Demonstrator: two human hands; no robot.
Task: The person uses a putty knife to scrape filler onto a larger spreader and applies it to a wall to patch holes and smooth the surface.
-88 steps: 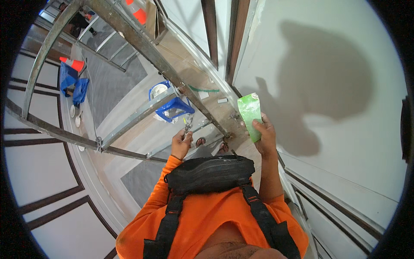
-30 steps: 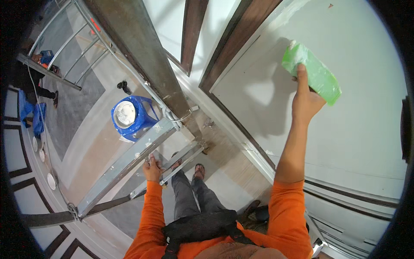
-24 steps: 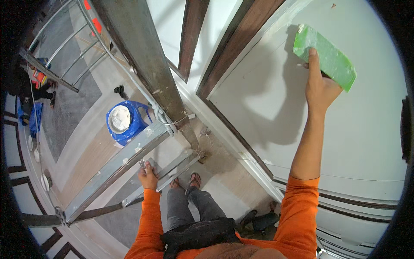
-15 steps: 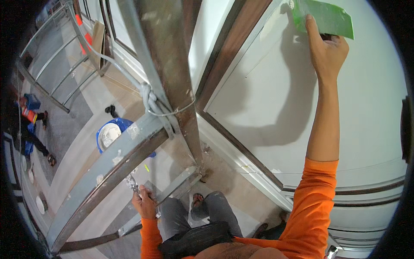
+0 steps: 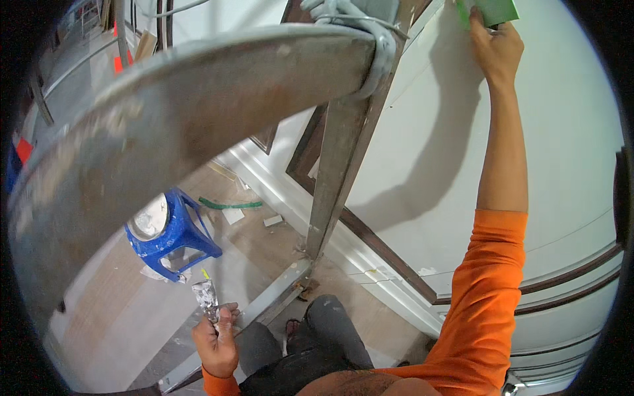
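High on the white wall panel (image 5: 561, 145), my right hand (image 5: 498, 53) grips a green flat putty spreader (image 5: 499, 10). The spreader sits at the panel's upper part, partly cut off by the picture's edge, and my thumb lies along its face. Low on the left, my left hand (image 5: 216, 343) is closed round the handle of a putty knife (image 5: 205, 295). White filler smears its metal blade, which points away from me and touches nothing visible. Past the knife, a white tub of filler (image 5: 152, 216) stands on a blue plastic stool (image 5: 181, 241).
A thick grey metal bar (image 5: 218, 99) crosses the upper left, close to me. A grey cord (image 5: 382, 53) binds it near the upright (image 5: 333, 171). A lower rail (image 5: 274, 290) runs beside my legs. Scraps and a green strip (image 5: 231, 204) lie on the floor.
My view has shifted, so the metal bar looms larger and the stool shows more fully. The right hand and spreader sit slightly higher in view; the left hand and knife appear lower.
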